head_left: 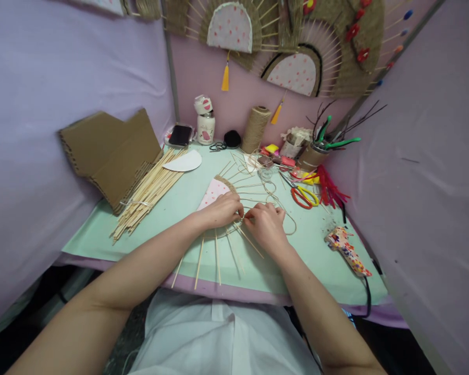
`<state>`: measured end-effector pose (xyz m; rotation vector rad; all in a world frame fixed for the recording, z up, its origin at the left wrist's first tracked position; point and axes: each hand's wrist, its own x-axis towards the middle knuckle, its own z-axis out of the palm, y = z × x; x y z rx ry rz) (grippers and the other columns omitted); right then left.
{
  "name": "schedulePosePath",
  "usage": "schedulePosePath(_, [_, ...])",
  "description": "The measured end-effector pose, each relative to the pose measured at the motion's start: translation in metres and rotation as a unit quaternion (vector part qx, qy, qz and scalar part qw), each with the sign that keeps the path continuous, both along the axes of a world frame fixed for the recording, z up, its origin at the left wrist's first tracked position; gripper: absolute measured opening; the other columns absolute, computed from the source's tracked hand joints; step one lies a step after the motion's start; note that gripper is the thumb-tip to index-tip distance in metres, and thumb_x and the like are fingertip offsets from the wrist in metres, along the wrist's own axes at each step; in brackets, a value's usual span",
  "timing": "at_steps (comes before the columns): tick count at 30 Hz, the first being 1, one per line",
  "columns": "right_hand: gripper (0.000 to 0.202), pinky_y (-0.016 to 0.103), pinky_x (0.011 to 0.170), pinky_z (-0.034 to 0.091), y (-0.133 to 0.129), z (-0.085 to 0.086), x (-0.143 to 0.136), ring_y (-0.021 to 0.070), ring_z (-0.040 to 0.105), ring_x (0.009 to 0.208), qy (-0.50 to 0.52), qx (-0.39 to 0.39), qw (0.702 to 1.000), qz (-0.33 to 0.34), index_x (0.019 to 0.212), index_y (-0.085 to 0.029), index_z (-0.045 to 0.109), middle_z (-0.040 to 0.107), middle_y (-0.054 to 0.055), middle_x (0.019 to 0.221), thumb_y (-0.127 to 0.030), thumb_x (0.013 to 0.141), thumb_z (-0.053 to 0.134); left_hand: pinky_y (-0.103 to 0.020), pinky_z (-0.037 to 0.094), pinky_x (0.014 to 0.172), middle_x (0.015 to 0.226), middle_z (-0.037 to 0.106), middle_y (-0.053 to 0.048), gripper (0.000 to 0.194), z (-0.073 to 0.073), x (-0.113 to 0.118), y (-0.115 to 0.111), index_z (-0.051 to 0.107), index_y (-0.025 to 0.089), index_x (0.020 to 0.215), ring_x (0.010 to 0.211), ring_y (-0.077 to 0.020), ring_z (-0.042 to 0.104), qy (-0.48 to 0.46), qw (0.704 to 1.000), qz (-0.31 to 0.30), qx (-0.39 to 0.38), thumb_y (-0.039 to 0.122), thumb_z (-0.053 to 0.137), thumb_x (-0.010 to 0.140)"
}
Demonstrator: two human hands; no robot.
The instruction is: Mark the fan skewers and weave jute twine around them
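Observation:
A half-made fan [214,192] lies on the table, with thin wooden sticks spreading out from a spotted pink-and-white half-round centre edged in brown twine. My left hand [223,209] rests over it, fingers curled and pinched at the woven edge between the sticks. Close beside it, my right hand [266,223] pinches at the same spot, its fingertips nearly touching the left ones. A strand of twine [296,224] loops out to the right of my right hand. The fingers partly hide the strand where they meet.
Left are a bundle of sticks [150,195], a white paper half-circle [184,161] and folded cardboard [113,151]. A twine spool [257,127] stands at the back. Scissors [305,197], red pipe cleaners [328,187] and a flower-patterned glue gun [347,250] lie right. Finished fans [230,28] hang behind.

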<state>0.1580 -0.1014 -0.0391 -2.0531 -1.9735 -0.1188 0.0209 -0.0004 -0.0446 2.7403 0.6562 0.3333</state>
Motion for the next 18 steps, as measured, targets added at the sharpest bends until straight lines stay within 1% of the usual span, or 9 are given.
schedulePosePath(8, [0.016,0.036,0.072,0.019,0.0001,0.0009,-0.0006,0.022,0.049,0.09,0.001,0.002,1.0,-0.005,0.07,-0.024,0.069,0.067,0.003,0.082,-0.024,0.081,0.058,-0.032,0.037,0.081,0.088,0.057,-0.006,0.011,-0.0008,0.0011,-0.0014,0.071,0.019,0.084,0.093,-0.0216,0.051,0.006,1.0,-0.003,0.008,0.025,0.062,0.079])
schedulePosePath(16, [0.016,0.036,0.071,0.019,-0.0003,-0.0014,-0.0043,0.0228,0.05,0.089,-0.004,0.011,1.0,-0.009,0.068,-0.022,0.069,0.067,0.004,0.082,-0.023,0.08,0.058,-0.033,0.037,0.08,0.088,0.057,-0.006,0.01,-0.0009,0.0006,-0.0012,0.071,0.019,0.082,0.092,-0.022,0.051,0.0,1.0,-0.001,0.008,0.023,0.062,0.079])
schedulePosePath(18, [0.016,0.036,0.073,0.02,-0.0011,0.0014,-0.003,0.0228,0.051,0.09,0.009,0.01,1.0,-0.009,0.07,-0.023,0.069,0.067,0.003,0.083,-0.023,0.08,0.057,-0.033,0.037,0.08,0.087,0.058,-0.006,0.01,-0.0017,0.001,-0.0012,0.071,0.019,0.083,0.092,-0.022,0.051,-0.002,1.0,0.0,0.006,0.023,0.062,0.079])
